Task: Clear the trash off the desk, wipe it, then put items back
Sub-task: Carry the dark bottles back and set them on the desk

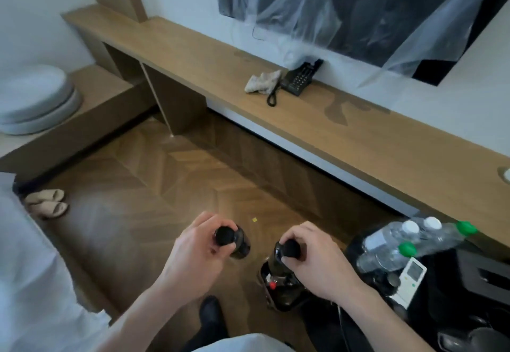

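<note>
My left hand (193,252) grips a dark bottle with a black cap (230,238) by its neck, above the floor. My right hand (311,257) grips a second dark bottle (281,257) by its cap, also over the floor. The long wooden desk (193,56) runs along the wall, with damp streaks near its right part. On it lie a crumpled beige cloth (262,81) and a black telephone (300,78) with a coiled cord, side by side.
Several clear water bottles (408,238) and a white remote (411,277) lie on a black seat at the lower right. A plastic-covered TV (345,6) hangs above the desk. Beige slippers (47,202) sit on the floor at left, a grey stool (33,100) beyond.
</note>
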